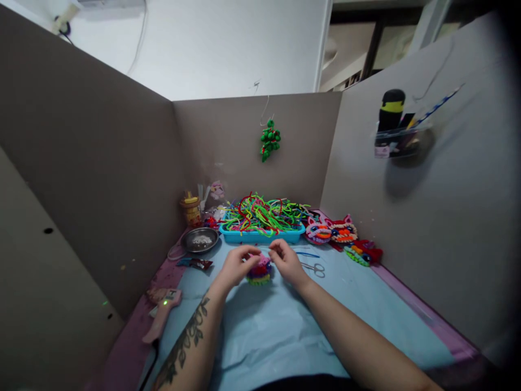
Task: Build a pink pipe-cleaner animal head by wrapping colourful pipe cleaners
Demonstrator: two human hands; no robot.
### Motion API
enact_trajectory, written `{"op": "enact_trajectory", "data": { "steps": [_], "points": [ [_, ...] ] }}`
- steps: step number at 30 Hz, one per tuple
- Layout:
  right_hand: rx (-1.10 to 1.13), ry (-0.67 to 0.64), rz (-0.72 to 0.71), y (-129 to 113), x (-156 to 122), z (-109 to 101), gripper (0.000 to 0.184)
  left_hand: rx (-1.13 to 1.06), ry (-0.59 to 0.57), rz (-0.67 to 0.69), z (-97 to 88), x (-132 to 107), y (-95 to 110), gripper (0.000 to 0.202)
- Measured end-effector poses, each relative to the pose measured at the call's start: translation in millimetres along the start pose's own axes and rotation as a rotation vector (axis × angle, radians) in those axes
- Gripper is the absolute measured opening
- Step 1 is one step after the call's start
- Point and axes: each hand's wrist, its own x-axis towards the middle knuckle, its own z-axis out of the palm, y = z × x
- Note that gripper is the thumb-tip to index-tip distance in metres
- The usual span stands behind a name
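Note:
My left hand (240,264) grips a small pipe-cleaner figure (259,271), pink on top, red and purple in the middle, yellow-green at the bottom. The figure is just above or on the blue table cover, partly hidden by my fingers. At its right side is my right hand (287,263), thumb and fingertips pinched together; whatever is between them is too small to make out. Scissors (315,269) lie beside my right hand, with a blue pipe cleaner (307,254) behind them.
A turquoise tray (260,237) heaped with pipe cleaners stands at the back. Finished-looking pipe-cleaner faces (344,231) lie to its right. On the left are a metal bowl (199,240), a cup (191,210) and a pink glue gun (161,315) with a cord. Partition walls enclose three sides.

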Motion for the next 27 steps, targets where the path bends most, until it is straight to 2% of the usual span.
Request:
{"op": "enact_trajectory", "data": {
  "steps": [2,4,8,12,16,20,27],
  "points": [
    [0.01,-0.052,-0.017,-5.2,-4.7,4.9,0.015,-0.039,0.032,0.065,13.5,-2.6,7.5,0.023],
    [0.071,-0.091,-0.008,-7.8,-6.9,7.9,0.018,-0.054,0.053,0.109,19.3,-4.0,9.8,0.018],
    [0.238,-0.125,0.071,-10.1,-6.3,9.2,0.03,-0.092,0.066,0.186,16.0,-4.0,6.5,0.014],
    [0.391,-0.213,0.158,-13.7,-5.0,9.6,0.04,-0.102,0.092,0.292,13.6,-4.3,5.4,0.012],
    [0.421,-0.231,0.163,-16.6,-5.0,11.1,0.043,-0.015,0.133,0.376,14.5,-7.4,7.7,0.015],
    [0.418,-0.244,0.159,-18.5,-5.0,10.9,0.044,0.104,0.124,0.459,12.8,-10.5,9.1,0.016],
    [0.4,-0.295,0.177,-20.1,-6.9,13.3,0.042,0.3,0.076,0.488,17.1,-11.3,9.5,0.017]
  ]
}}
